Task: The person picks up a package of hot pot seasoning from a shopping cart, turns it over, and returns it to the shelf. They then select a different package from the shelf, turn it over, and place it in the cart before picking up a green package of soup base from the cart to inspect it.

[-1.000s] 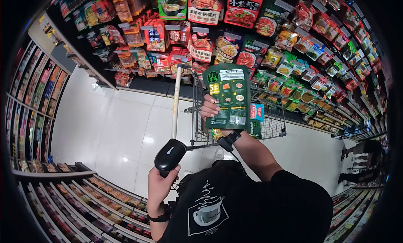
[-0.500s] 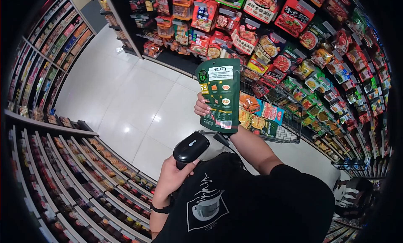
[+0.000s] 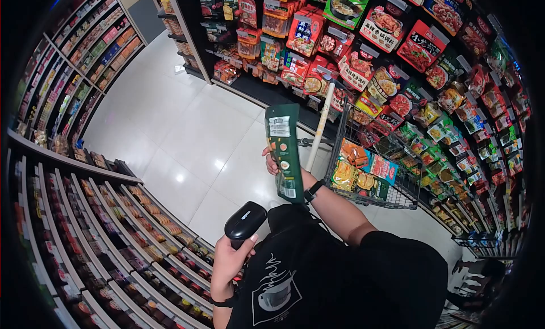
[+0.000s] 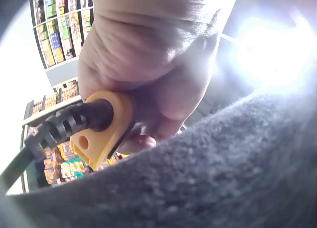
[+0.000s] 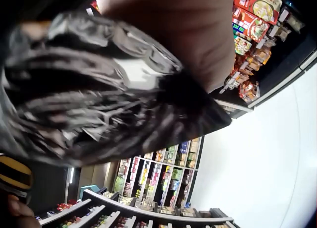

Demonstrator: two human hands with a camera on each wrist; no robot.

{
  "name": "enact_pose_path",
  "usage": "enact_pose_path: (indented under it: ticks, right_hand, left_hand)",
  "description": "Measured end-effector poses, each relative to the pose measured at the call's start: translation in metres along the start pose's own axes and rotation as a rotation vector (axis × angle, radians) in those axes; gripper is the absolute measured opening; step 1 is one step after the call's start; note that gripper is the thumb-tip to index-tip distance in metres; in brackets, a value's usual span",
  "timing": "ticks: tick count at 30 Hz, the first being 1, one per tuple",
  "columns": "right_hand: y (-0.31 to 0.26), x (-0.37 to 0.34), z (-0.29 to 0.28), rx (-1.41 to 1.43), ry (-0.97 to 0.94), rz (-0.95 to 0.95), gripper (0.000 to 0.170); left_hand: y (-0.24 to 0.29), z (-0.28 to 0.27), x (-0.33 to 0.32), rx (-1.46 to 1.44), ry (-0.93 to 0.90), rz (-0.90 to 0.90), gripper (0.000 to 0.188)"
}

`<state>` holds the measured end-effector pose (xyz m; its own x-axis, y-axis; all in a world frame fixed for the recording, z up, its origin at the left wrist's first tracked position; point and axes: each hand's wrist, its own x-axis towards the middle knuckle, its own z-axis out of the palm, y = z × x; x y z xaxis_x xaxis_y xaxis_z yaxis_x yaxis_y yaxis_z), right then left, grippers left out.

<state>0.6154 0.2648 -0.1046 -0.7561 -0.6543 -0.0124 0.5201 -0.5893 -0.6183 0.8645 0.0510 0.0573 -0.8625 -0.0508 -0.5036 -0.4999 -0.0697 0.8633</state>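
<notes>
In the head view my left hand grips the handle of a black barcode scanner, held low in front of the shirt. The yellow handle end with its black cable sticks out of that hand in the left wrist view. My right hand holds a dark green seasoning pouch upright, turned obliquely, with its printed back facing me. Fingertips show at the pouch's left edge; the rest of the hand is hidden behind it. The right wrist view shows the pouch's shiny, creased bottom.
A wire shopping cart with several packets stands to the right, its pale handle beyond the pouch. Hanging pouches fill the rack ahead. More shelves line the left and near side of the tiled floor.
My view has swung left, so cart and rack slide rightward. The right hand has lowered the pouch and turned it more edge-on. The scanner stays in my left hand, nearer the pouch than before.
</notes>
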Motion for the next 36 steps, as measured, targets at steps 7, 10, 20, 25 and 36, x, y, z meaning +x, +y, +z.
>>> enact_pose_path:
  ticks: [7,10,20,25,36]
  right_hand:
    - [-0.029,0.023,-0.009,-0.665,0.646,-0.156,0.045]
    - [-0.031,0.046,-0.013,-1.005,0.743,-0.223,0.042]
    - [-0.058,0.149,-0.05,-0.492,0.856,-0.276,0.041]
    - [-0.071,0.202,-0.043,-0.39,0.834,-0.292,0.04]
    - [-0.068,0.231,-0.015,-0.706,0.875,-0.181,0.038]
  left_hand:
    - [0.0,-0.055,0.032,-0.035,0.164,-0.039,0.021]
    - [0.007,-0.08,0.063,-0.017,0.159,-0.019,0.02]
    - [0.109,-0.139,0.198,0.158,0.074,-0.02,0.027]
    - [0.151,-0.165,0.251,0.179,0.067,-0.012,0.025]
    - [0.177,-0.191,0.32,0.187,-0.085,0.008,0.019]
